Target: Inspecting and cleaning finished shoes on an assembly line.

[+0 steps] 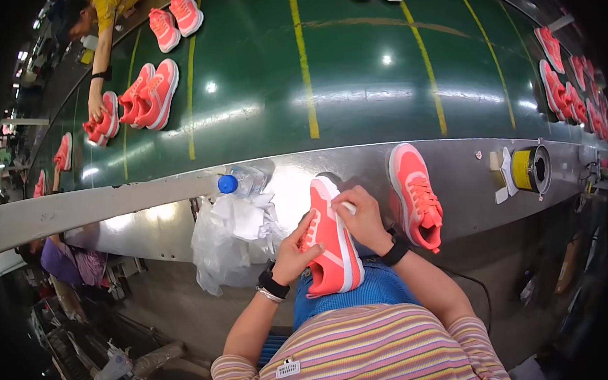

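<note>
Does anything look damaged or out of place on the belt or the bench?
Yes: a brown streak marks the green belt, unlike its yellow lines; perhaps wear or dirt. A plastic bag hangs over the edge of the bench, which looks untidy.

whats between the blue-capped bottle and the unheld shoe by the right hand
In the head view, the held coral shoe and the right hand lie between them.

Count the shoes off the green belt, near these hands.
2: the held shoe in the left hand, the right hand by its front; the second shoe on the metal ledge, farther right.
</note>
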`<action>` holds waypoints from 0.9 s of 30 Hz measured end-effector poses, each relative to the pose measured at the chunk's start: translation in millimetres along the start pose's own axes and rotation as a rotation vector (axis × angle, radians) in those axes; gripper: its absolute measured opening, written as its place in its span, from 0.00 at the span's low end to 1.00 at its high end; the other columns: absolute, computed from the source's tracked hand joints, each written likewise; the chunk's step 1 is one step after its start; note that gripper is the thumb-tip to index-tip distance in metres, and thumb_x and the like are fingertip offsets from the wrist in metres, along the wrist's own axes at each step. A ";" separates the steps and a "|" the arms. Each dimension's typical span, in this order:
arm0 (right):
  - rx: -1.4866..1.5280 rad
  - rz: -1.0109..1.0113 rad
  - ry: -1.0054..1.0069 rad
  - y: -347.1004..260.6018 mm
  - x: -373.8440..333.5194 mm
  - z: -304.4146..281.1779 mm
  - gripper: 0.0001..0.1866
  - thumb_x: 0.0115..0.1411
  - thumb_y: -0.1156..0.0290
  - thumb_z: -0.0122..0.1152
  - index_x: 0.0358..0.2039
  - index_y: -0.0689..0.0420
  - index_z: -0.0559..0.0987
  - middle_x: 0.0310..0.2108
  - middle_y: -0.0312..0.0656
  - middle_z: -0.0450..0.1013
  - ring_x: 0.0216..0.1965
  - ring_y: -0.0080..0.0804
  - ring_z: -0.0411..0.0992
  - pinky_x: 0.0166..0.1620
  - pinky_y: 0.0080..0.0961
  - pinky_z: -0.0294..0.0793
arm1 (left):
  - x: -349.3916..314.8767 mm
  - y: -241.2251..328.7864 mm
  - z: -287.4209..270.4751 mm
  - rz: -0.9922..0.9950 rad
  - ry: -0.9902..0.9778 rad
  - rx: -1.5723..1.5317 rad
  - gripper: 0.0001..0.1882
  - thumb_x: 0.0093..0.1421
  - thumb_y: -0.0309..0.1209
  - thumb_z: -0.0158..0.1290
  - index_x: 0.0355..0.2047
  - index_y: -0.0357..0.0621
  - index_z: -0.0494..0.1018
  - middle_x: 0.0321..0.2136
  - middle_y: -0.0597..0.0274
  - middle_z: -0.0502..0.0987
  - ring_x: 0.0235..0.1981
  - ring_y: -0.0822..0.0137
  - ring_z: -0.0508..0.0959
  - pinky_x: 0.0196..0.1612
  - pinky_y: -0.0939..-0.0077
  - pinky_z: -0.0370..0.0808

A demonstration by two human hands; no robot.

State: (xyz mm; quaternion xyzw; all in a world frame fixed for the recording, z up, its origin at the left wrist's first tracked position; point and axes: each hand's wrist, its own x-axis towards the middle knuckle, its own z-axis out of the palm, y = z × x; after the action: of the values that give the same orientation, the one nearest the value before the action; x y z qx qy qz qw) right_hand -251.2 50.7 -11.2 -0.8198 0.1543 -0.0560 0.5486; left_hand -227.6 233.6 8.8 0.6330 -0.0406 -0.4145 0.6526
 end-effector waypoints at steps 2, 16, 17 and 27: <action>-0.019 0.003 0.001 3.9 16.4 6.9 0.04 0.47 0.74 0.58 0.25 0.60 0.76 0.26 0.43 0.69 0.29 0.37 0.69 0.35 0.25 0.67 | -0.7 0.3 -3.6 -0.028 -0.013 -0.038 0.36 0.50 0.18 0.51 0.59 0.39 0.51 0.50 0.57 0.65 0.46 0.74 0.68 0.48 0.80 0.66; 0.022 0.093 -0.020 3.4 28.3 4.8 0.04 0.45 0.76 0.59 0.22 0.61 0.74 0.23 0.44 0.66 0.26 0.37 0.68 0.32 0.26 0.66 | 3.3 -17.0 -10.1 0.052 0.022 0.044 0.36 0.46 0.24 0.56 0.57 0.44 0.57 0.50 0.51 0.64 0.49 0.66 0.67 0.51 0.76 0.64; 0.022 0.095 -0.020 1.7 17.5 2.6 0.04 0.45 0.76 0.59 0.22 0.61 0.74 0.23 0.44 0.66 0.26 0.37 0.68 0.32 0.26 0.66 | 1.6 -15.6 -11.1 0.063 0.024 0.105 0.36 0.46 0.24 0.56 0.57 0.44 0.57 0.50 0.51 0.64 0.49 0.66 0.67 0.51 0.76 0.64; -0.070 0.126 -0.142 12.0 52.8 2.7 0.04 0.43 0.75 0.60 0.20 0.61 0.74 0.22 0.43 0.67 0.27 0.37 0.68 0.32 0.28 0.67 | 0.7 -6.0 -8.6 0.075 0.018 0.204 0.36 0.46 0.24 0.56 0.57 0.44 0.58 0.49 0.51 0.63 0.49 0.66 0.67 0.50 0.77 0.65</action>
State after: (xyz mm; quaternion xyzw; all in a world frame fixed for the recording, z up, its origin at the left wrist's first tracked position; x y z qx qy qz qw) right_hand -202.8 32.2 -27.3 -0.8291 0.1682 0.0421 0.5315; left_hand -225.1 240.8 1.6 0.6980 -0.1004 -0.3778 0.6000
